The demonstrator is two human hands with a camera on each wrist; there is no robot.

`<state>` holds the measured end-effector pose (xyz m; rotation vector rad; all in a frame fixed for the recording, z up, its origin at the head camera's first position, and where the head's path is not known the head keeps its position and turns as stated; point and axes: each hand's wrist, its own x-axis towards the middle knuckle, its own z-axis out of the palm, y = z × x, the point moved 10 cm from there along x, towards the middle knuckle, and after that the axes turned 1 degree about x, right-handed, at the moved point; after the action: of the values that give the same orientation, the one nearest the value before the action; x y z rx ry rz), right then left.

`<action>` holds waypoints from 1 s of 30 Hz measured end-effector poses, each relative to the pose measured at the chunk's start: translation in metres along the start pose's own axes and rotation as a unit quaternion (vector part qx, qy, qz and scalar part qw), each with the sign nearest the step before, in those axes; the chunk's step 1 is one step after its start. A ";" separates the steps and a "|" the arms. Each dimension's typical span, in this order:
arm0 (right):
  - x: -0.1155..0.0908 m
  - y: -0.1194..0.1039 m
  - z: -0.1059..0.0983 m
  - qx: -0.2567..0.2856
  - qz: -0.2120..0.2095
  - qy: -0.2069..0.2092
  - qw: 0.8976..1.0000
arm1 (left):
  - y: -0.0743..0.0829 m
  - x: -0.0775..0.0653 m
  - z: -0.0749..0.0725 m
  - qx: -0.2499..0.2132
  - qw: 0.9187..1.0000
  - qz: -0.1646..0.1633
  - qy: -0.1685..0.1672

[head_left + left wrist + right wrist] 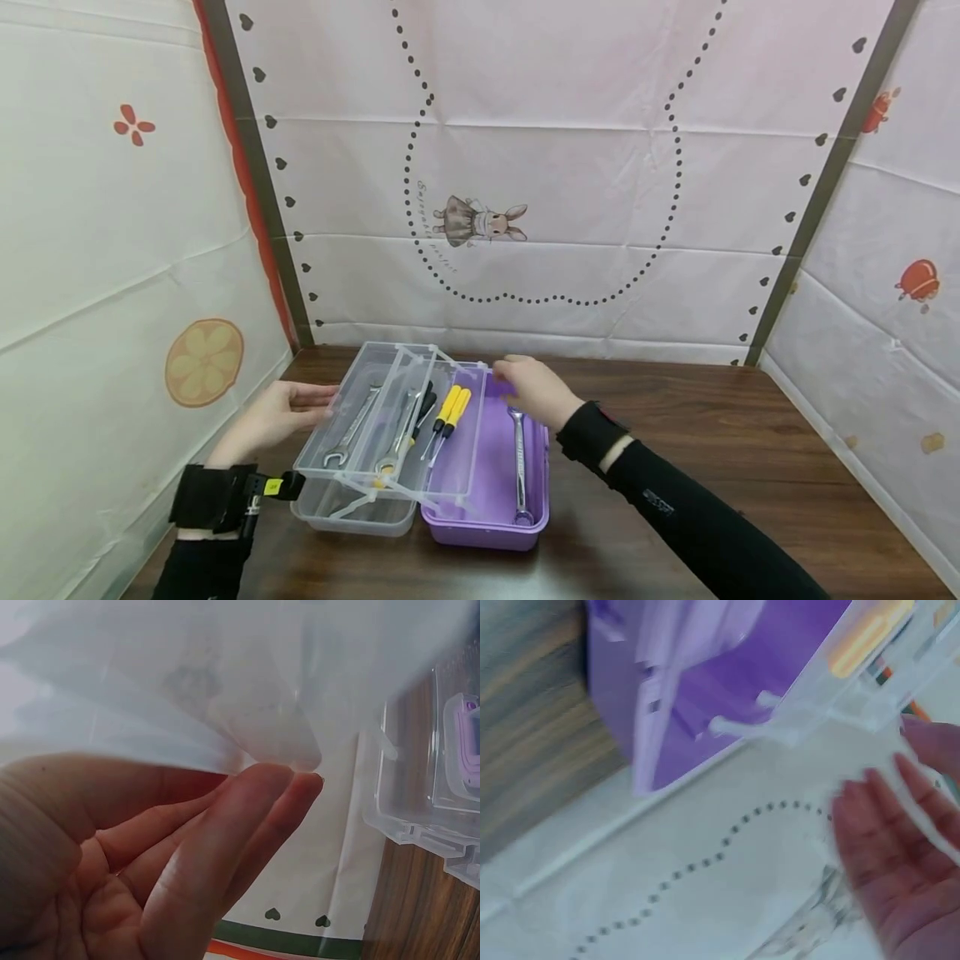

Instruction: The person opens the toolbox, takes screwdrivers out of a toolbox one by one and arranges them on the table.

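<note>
A clear plastic lid [457, 467] spans a clear box [360, 518] and part of a purple box [487, 533]. My left hand [288, 408] is at its left side; in the left wrist view the thumb and fingers [247, 817] pinch a translucent plastic edge. My right hand [536, 390] is by the lid's far right corner, above the purple box, fingers extended in the right wrist view. Through the clear plastic show a wrench [348, 442], another wrench [396, 437], black-handled tools and yellow-and-black screwdrivers [454, 410]. One more wrench [521, 467] lies in the purple box.
The boxes stand side by side on a dark wooden table [660, 467]. A white printed cloth [555, 183] rises behind it, with further cloth walls at left [97, 250] and right [885, 317].
</note>
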<state>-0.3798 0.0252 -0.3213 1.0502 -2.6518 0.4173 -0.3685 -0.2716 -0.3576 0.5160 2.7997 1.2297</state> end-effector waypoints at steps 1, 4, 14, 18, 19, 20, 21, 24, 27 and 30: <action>0.004 -0.009 0.004 -0.007 -0.024 -0.005 1.000 | 0.000 0.000 0.000 0.000 1.000 0.002 0.000; 0.014 -0.034 0.016 -0.034 -0.090 -0.015 0.995 | -0.001 -0.001 0.001 -0.002 1.000 0.006 -0.001; 0.032 -0.059 0.048 -0.118 -0.148 -0.040 0.981 | 0.001 -0.002 0.003 -0.009 1.000 0.015 -0.002; 0.035 -0.061 0.056 -0.165 -0.158 -0.049 0.972 | 0.003 -0.001 0.004 -0.015 1.000 0.018 -0.005; 0.036 -0.062 0.058 -0.173 -0.160 -0.051 0.970 | 0.003 -0.001 0.004 -0.016 1.000 0.018 -0.006; 0.037 -0.062 0.060 -0.176 -0.161 -0.052 0.970 | 0.003 -0.001 0.004 -0.016 1.000 0.019 -0.007; 0.038 -0.061 0.061 -0.177 -0.160 -0.054 0.969 | 0.003 -0.001 0.004 -0.015 1.000 0.020 -0.007; 0.041 -0.060 0.066 -0.162 -0.155 -0.065 0.972 | 0.000 0.000 0.003 -0.015 1.000 0.017 -0.004; 0.043 -0.061 0.071 -0.156 -0.162 -0.078 0.971 | -0.001 0.000 0.001 -0.012 1.000 0.017 -0.002; 0.042 -0.065 0.072 -0.182 -0.182 -0.086 0.963 | -0.002 -0.001 0.000 -0.012 1.000 0.014 -0.001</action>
<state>-0.3739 -0.0721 -0.3623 1.4519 -2.4573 -0.2387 -0.3685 -0.2735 -0.3593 0.5575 2.7819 1.2640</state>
